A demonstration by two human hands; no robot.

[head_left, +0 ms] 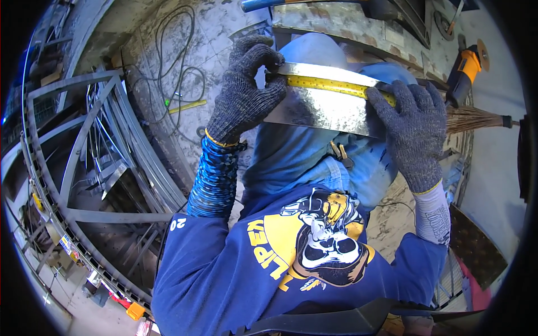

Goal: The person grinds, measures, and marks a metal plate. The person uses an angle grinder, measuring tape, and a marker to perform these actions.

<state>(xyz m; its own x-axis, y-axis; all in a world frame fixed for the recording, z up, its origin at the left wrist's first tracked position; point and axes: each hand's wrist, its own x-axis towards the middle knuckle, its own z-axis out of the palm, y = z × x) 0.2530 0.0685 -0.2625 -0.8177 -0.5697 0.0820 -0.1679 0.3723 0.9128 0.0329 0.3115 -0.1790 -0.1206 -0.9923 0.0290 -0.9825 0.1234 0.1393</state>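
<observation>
A shiny sheet-metal piece (pixel 330 109) lies across my thighs, its far edge slightly curved. Along that edge stretches the yellow blade of a tape measure (pixel 322 84). My left hand (pixel 246 92), in a dark knitted glove, pinches the blade's left end at the sheet's corner, thumb and forefinger forming a ring. At the other end, my right hand (pixel 413 129), gloved alike, is closed over the blade and the sheet's right edge. Whether a tape case sits under the right palm is hidden.
An orange-and-black angle grinder (pixel 468 70) and a straw broom (pixel 476 119) are at the right. Welded metal frames (pixel 73 215) and long strips stand at the left. A black cable (pixel 182 56) and a yellow strip (pixel 188 106) lie on the dusty floor. A metal beam (pixel 347 28) runs ahead.
</observation>
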